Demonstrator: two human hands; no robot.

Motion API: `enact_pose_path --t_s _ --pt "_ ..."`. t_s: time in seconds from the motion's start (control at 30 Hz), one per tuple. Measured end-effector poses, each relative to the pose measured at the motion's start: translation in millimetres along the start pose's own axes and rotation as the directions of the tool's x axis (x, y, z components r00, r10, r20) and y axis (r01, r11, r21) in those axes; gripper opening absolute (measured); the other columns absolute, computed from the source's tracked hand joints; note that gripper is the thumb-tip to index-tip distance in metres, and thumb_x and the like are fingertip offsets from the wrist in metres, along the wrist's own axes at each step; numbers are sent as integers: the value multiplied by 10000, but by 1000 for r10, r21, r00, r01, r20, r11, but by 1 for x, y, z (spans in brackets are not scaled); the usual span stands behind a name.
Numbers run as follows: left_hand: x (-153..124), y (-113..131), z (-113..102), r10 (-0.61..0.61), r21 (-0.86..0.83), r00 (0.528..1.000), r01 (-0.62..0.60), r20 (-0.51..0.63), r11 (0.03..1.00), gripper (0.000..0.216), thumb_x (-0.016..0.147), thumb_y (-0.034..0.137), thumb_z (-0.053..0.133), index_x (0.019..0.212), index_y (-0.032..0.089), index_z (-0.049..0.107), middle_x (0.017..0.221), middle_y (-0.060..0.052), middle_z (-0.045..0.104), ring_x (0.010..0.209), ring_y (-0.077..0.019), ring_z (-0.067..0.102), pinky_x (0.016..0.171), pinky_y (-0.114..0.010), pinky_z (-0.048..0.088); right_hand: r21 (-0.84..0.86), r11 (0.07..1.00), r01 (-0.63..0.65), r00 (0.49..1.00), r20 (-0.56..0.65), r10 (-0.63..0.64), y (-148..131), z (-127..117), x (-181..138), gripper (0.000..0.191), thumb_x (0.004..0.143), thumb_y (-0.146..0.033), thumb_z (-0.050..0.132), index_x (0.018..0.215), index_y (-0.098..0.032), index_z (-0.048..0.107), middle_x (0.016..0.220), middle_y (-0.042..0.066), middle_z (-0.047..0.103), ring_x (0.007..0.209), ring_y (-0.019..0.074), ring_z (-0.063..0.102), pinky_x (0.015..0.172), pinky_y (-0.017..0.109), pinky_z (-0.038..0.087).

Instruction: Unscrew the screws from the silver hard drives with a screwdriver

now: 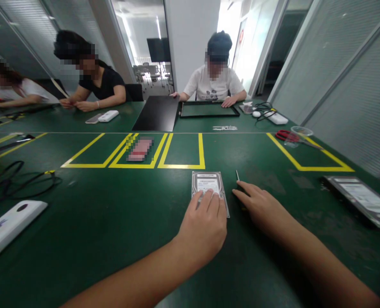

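Observation:
A silver hard drive [208,180] with a white label lies flat on the green table in front of me. My left hand [209,214] rests on its near half, fingers over the label, holding it down; its thumb is hidden. To the right, apart from the drive, my right hand [257,199] is closed low over the table. A thin metal shaft, seemingly of a screwdriver [237,175], sticks out past its fingertips. The handle is hidden by the hand.
A second, thicker hard drive [364,196] lies at the right. Red-handled scissors [287,136] and a clear plastic cup [301,131] sit beyond it. Yellow tape [181,166] marks boxes. At left are a white power bank [13,229] and black cables [13,184]. Co-workers sit across the table, one touching a black frame [209,115].

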State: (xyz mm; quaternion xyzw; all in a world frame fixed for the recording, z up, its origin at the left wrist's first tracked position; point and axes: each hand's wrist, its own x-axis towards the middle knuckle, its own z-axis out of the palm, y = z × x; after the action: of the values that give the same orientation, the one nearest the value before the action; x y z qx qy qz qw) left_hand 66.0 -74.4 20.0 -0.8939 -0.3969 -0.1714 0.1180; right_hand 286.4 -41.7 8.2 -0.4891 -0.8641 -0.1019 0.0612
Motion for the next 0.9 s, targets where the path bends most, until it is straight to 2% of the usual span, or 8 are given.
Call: enact_pose_path --t_s 0.13,0.3,0.57,0.7,0.8,0.9 --pt "0 -2 4 -6 -37 1000 7 28 999 481 944 373 564 1313 63 559 1304 -186 603 1239 -323 516 1071 -539 384 -26 1000 8 1000 -12 -8 -1 0 -2 483 871 -31 470 1320 -145 605 1402 201 521 1233 333 553 929 472 546" --pt "-2 -6 12 23 16 1000 -23 -14 1000 349 978 212 498 1290 81 580 1308 -176 613 1217 -300 543 981 -496 441 -49 998 -37 999 -13 36 0 -1 -5 560 870 -17 433 1400 -163 538 1398 193 523 1241 320 543 948 458 539" --pt "-3 -11 17 48 -14 997 -48 -52 999 328 961 216 532 1249 80 611 1265 -159 650 1190 -298 581 893 -438 517 -82 994 -65 998 -26 63 8 -6 -9 576 845 -25 438 1398 -155 533 1355 178 558 1161 308 595 916 445 561" --pt "0 -10 18 77 0 996 -77 -43 997 345 969 237 516 1243 49 610 1236 -175 658 1162 -307 600 870 -423 541 -143 985 -99 995 -5 100 10 -9 -15 477 858 -57 442 1314 -94 577 1311 182 584 1098 291 613 925 424 552" --pt "3 -10 18 101 15 994 -100 -38 995 361 978 267 500 1216 23 620 1192 -201 665 1128 -315 616 851 -414 550 -194 976 -103 993 34 112 14 -13 -21 358 883 -122 468 1204 -97 623 1217 170 628 987 274 632 856 408 561" --pt "4 -9 18 113 30 992 -112 -48 993 359 969 263 510 1196 10 625 1162 -215 666 1100 -316 630 834 -409 553 -277 952 -131 988 40 147 29 -19 -29 284 903 -166 486 1131 -99 643 1117 173 647 918 273 631 791 397 546"
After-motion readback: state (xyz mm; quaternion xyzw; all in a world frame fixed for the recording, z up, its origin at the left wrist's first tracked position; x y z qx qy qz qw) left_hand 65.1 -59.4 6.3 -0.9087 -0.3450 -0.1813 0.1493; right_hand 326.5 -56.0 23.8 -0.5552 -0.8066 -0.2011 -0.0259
